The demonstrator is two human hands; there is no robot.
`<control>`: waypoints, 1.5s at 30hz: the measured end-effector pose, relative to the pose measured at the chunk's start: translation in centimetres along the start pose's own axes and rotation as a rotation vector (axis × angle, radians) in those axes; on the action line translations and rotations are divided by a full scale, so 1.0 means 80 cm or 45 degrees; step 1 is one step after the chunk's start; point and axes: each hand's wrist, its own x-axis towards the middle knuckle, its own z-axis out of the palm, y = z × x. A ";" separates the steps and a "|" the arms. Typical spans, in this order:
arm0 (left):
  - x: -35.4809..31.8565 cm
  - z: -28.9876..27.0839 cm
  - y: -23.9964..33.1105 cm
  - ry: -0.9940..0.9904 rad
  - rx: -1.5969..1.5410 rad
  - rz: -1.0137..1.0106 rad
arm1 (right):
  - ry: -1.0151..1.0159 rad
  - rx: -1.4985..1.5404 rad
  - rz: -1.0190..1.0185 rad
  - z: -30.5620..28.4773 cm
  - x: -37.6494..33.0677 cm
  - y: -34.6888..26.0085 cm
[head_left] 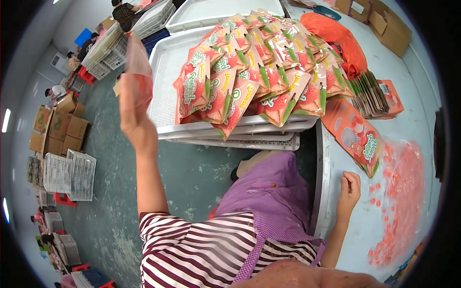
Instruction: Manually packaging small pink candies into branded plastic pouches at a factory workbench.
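Raised at the left of the white tray (165, 72), my left hand (137, 115) grips a pink pouch (139, 77), slightly blurred and tilted upright. The tray carries a big heap of pink and green pouches (259, 67), overlapping and leaning on each other, some past its front rim. My right hand (349, 189) is over the table's near edge, fingers curled in, with nothing visible in them. Just above it lies a flat pink pouch (355, 137) on the table. To its right, small red pieces (386, 240) are scattered by a clear plastic bag (406, 192).
On the table (408, 108) are a stack of flat pouches (370, 96), an orange-red bag (331, 38) and cardboard boxes (391, 24). More trays (240, 144) sit under the heaped one. Across the green floor (115, 192) stand white crates (69, 175), cartons and several people.
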 end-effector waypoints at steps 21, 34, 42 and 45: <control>-0.145 0.231 0.148 -1.659 -0.688 0.434 | 0.592 0.464 0.268 0.003 0.012 0.062; -0.249 0.365 0.155 -1.792 0.001 0.900 | 0.899 0.508 0.583 -0.037 0.025 0.071; -0.249 0.356 0.154 -1.691 0.015 0.894 | 0.676 0.561 0.729 -0.055 0.025 0.063; -0.251 0.354 0.152 -1.637 -0.032 0.905 | 0.432 0.259 0.797 -0.058 0.026 0.076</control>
